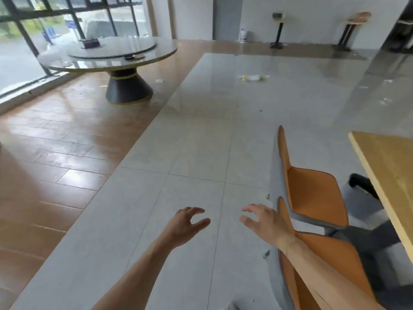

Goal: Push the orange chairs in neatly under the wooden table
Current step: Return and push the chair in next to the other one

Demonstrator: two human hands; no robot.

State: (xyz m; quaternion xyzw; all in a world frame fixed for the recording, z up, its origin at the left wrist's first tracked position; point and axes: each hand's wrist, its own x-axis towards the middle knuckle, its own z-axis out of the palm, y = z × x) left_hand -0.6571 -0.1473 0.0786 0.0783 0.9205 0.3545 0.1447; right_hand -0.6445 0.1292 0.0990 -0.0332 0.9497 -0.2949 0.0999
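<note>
Orange chairs (pixel 312 193) beside wooden table (pixel 388 175), 2 hands apparently empty, spread

Two orange chairs (pixel 312 193) (pixel 330 260) counted, one wooden table (pixel 388 166), one round table (pixel 107 54), two bare hands (pixel 185 224) (pixel 266 222) seen

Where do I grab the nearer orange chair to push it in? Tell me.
Probably the top edge of the nearer orange chair's backrest, from the side facing away from the wooden table. Its seat faces the table, so pushing there drives it under. Both hands are open and free.
</note>
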